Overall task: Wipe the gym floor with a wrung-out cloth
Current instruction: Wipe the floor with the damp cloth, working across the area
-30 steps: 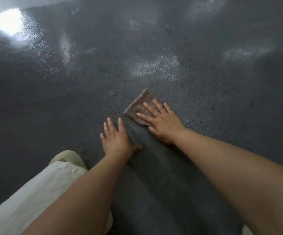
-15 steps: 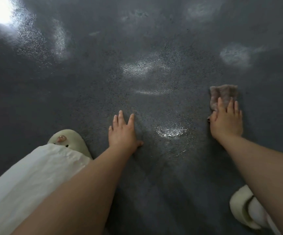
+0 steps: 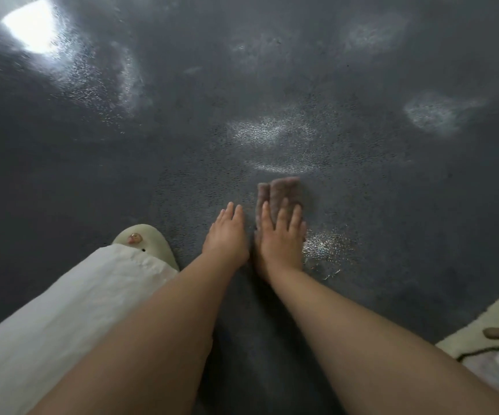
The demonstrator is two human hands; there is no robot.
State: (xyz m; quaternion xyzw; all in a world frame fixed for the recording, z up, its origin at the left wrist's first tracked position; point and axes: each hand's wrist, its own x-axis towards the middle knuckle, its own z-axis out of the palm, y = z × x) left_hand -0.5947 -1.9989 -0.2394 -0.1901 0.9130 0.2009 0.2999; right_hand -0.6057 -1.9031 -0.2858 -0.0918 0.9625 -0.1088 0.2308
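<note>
A folded brownish cloth (image 3: 281,188) lies flat on the dark speckled gym floor (image 3: 362,205) in the middle of the view. My right hand (image 3: 281,235) presses on its near half with straight fingers; the far end of the cloth sticks out beyond the fingertips. My left hand (image 3: 227,238) rests flat on the bare floor right beside it, fingers straight, almost touching the right hand. Wet shiny patches show on the floor to the right of the right hand and beyond the cloth.
My left foot in a pale slipper (image 3: 146,241) stands left of the hands, under a white trouser leg (image 3: 62,319). Another pale slipper (image 3: 487,330) is at the lower right edge. A bright light reflection (image 3: 29,25) glares at the top left.
My right hand has slid the cloth from the far right back to the left, ending next to my left hand. The left hand has stayed planted on the floor.
</note>
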